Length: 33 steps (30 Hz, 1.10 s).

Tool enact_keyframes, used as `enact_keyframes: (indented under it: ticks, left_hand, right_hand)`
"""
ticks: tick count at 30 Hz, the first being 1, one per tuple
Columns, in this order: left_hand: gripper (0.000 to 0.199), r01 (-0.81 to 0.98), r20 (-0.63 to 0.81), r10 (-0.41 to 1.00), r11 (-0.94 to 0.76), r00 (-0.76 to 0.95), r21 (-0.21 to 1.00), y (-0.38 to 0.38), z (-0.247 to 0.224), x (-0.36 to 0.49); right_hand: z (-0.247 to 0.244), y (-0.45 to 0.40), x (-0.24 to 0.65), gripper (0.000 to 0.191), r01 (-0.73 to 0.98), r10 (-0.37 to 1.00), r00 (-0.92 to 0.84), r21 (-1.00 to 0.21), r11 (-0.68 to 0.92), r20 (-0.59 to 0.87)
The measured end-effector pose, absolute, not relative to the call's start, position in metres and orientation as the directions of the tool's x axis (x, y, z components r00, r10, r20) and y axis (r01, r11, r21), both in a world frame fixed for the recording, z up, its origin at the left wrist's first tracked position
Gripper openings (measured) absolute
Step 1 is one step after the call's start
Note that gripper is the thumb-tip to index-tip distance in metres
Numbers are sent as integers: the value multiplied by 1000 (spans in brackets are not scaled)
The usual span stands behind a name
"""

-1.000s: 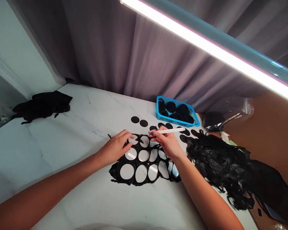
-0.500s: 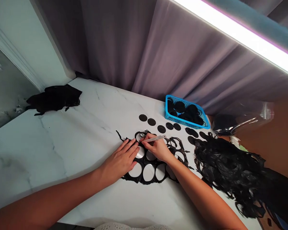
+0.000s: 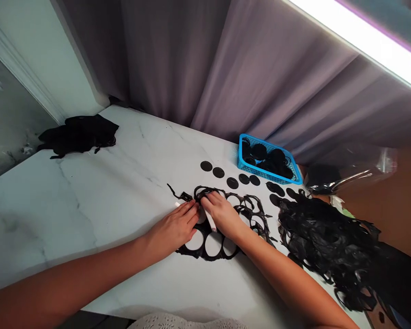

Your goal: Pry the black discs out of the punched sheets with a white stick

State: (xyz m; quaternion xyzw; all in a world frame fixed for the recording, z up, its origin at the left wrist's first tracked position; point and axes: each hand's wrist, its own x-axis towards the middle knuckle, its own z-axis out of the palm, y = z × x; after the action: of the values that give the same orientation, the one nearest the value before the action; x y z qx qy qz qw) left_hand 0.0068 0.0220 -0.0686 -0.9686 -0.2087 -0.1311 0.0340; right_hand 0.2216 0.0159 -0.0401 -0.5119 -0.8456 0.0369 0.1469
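Observation:
A black sheet [image 3: 202,254] full of round cut-out holes lies on the white marbled table, with the tabletop showing through. My left hand [image 3: 173,228] rests flat on its left side, fingers stretched out. At the sheet's upper edge, my right hand [image 3: 222,214] has its fingers closed around a slim white pen-like tool [image 3: 210,221], whose lower end points toward me. Its fingertips also touch the black strips [image 3: 205,188] at that edge; whether they pinch them I cannot tell. A small white piece [image 3: 177,204] shows by my left fingertips.
Several black discs [image 3: 232,183] lie beyond the sheet. Behind them stands a blue basket [image 3: 240,157] holding more black discs. A heap of black scraps [image 3: 329,233] covers the right side, near a clear plastic bag [image 3: 359,164]. Black cloth [image 3: 78,135] lies at the far left.
The white tool has swung from pointing rightward to pointing down toward me in my right hand. My right fingers have come closer to the strips at the upper edge. My left hand stays flat.

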Motion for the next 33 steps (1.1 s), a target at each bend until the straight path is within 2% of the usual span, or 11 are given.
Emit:
enact_keyframes:
  ticks: [2, 4, 5, 7, 9, 12, 14, 16, 21, 29, 33]
  left_hand:
    - [37, 413, 278, 402, -911, 873, 21, 23, -68, 5]
    - [36, 414, 287, 419, -907, 862, 80, 25, -67, 3]
    - [36, 416, 290, 429, -903, 855, 109, 27, -65, 1]
    - [37, 422, 289, 445, -895, 847, 142, 31, -57, -2]
    - [38, 435, 281, 458, -889, 844, 141, 33, -46, -4]
    - [35, 468, 261, 483, -876, 836, 120, 25, -31, -7]
    - [30, 479, 246, 490, -871, 836, 107, 12, -30, -8]
    - [31, 481, 245, 488, -872, 838, 93, -4, -36, -10]
    - [40, 509, 303, 497, -860, 813, 44, -29, -57, -17]
    - [43, 534, 276, 525, -844, 805, 48, -29, -58, -19]
    - [43, 536, 280, 529, -842, 801, 58, -30, -61, -19]
  right_hand:
    - [-31, 33, 245, 16, 927, 914, -266, -178, 329, 306]
    - [-19, 51, 275, 19, 974, 898, 93, -224, 6, 430]
    - [-13, 58, 289, 16, 958, 858, 223, -269, -104, 463]
    - [-4, 63, 307, 13, 910, 823, 330, -389, -146, 462]
    - [-2, 55, 306, 18, 843, 877, 303, -535, -63, 374]
    - [-7, 31, 277, 24, 661, 974, 147, -750, 32, 172]
    - [-13, 15, 252, 23, 519, 996, 40, -853, 47, 79]
    - [-18, 2, 231, 21, 417, 997, -72, -907, 59, 32]
    - [-27, -17, 207, 24, 437, 964, -264, -890, 130, 11]
    - [-38, -25, 204, 21, 461, 966, -251, -871, 171, 56]
    - [-39, -25, 203, 21, 554, 952, -284, -790, 263, 118]
